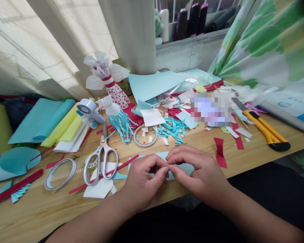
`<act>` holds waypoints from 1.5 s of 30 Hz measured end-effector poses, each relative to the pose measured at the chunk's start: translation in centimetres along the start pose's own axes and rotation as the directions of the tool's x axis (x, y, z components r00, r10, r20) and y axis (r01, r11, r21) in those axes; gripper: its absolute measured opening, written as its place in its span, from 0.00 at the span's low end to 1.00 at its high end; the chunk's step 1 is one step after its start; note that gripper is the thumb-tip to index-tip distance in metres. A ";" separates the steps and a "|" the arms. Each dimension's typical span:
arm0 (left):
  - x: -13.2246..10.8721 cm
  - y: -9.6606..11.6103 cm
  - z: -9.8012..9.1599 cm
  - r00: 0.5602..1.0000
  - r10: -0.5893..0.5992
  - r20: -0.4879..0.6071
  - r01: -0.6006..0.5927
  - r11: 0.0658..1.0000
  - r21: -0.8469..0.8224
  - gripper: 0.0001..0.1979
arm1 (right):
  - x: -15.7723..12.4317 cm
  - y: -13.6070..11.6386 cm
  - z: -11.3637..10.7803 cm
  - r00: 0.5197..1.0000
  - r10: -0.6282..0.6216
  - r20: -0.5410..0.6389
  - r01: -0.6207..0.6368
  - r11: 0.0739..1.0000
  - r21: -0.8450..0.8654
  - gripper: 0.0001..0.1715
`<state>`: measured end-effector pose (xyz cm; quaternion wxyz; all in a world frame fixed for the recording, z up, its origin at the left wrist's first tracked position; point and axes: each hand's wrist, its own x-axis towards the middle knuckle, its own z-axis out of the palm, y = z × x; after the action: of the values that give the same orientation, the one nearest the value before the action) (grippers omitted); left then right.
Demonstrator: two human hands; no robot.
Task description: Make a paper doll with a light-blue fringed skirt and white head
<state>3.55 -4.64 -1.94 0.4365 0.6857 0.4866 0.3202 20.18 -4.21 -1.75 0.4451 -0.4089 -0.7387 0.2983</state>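
Note:
My left hand (pixel 144 179) and my right hand (pixel 198 172) meet at the table's front edge, their fingertips pinched together over a sheet of light blue paper (pixel 183 168). The paper's middle is hidden behind my fingers. Just left of my left hand lie silver-handled scissors (pixel 101 162) on white paper scraps (pixel 98 187), with a thin red paper strip (pixel 123 164) running across them. Beyond my hands, a small roll of clear tape (pixel 145 136) sits beside shredded light blue paper strips (pixel 170 129).
The wooden table (pixel 152 189) is crowded: a paper figure with a red polka-dot skirt (pixel 118 94), a tape dispenser (pixel 90 111), stacked coloured paper (pixel 40 121), a second tape roll (pixel 60 174) and a yellow utility knife (pixel 265 131). A pixelated patch (pixel 211 109) covers part of the clutter.

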 end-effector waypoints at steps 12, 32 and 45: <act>0.3 -0.3 0.1 0.990 -0.115 0.078 0.132 0.955 -0.266 0.06 | 0.0 0.3 0.3 0.992 0.102 0.074 -0.098 0.994 -0.054 0.08; 0.3 0.2 0.0 0.988 -0.137 0.066 0.149 0.961 -0.233 0.06 | 0.1 -0.1 0.3 0.980 0.171 0.104 -0.167 0.985 -0.049 0.07; 1.2 -0.3 -0.3 0.949 -0.298 0.099 0.260 0.566 -0.783 0.07 | -0.6 0.8 -2.0 0.956 0.293 -0.012 -0.183 0.627 0.758 0.09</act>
<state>3.55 -3.36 -2.10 0.7265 0.3312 0.4078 0.4430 22.39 -4.16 -1.83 0.5785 -0.3022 -0.4578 0.6037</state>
